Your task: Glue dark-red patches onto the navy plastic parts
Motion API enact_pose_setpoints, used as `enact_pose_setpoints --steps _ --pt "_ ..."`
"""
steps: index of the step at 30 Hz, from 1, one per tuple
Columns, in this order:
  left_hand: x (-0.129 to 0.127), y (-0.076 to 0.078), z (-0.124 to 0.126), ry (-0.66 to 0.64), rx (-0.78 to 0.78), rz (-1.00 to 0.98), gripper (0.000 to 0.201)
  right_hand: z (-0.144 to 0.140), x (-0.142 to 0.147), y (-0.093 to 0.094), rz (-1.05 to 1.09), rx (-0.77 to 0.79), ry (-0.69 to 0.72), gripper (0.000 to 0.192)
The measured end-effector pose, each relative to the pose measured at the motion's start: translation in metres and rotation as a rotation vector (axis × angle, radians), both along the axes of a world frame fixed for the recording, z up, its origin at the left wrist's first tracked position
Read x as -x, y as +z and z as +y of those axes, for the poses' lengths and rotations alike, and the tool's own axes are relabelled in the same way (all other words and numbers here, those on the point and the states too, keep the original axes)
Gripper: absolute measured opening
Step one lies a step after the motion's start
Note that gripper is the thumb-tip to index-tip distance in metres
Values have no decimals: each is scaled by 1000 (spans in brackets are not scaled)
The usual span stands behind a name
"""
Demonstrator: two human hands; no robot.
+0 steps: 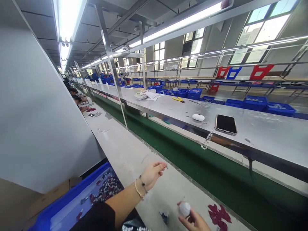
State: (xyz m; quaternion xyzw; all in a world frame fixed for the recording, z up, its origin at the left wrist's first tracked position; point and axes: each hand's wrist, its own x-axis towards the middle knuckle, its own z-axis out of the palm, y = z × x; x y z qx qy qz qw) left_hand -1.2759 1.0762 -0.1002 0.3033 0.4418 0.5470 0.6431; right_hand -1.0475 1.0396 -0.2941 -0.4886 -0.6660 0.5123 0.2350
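While a blue bin [57,208] of small maroon and grey pieces [106,190] sits between eight and nine o'clock from the left hand [151,176], that hand hovers over the pale surface [134,150], its fingers pinched around a small, thin piece [167,167] too tiny to identify. A dark, shiny scrap [164,218] lies at five o'clock from this hand, and yellow-handled pliers [178,99] rest at one o'clock on the raised metal shelf [264,138] beyond a green strip [154,138]. Farther right, the right hand [196,222] has its fingers curled around a white, rounded object [184,208], gripping it just beside the scrap. From the right hand, a white oval device [198,117] sits at twelve o'clock on the shelf, a cluster of maroon pieces [218,216] lies at three on the surface, and a phone [226,124] lies at one on the shelf.
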Motion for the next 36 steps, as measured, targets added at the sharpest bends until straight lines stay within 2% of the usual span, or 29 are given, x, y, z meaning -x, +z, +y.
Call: enact_pose_setpoints --steps 3,5,7,9,13,19,36 --pt "-11 16 4 -85 -40 4 62 -2 5 71 72 -146 2 57" --pt "-17 25 4 -142 -54 3 63 -5 12 114 106 -226 -47 52" --pt "-21 31 3 -188 -60 -3 62 -6 18 145 138 -283 8 54" --pt "-22 35 2 -230 -59 -14 57 -6 22 161 170 -246 9 55" --pt "-20 38 6 -305 -40 -37 48 -8 22 170 224 -169 -35 60" --pt "-23 40 12 -380 -143 35 46 -14 18 180 194 -241 -135 62" --pt "-31 58 36 -406 -289 145 44 -6 8 199 160 -309 -170 64"
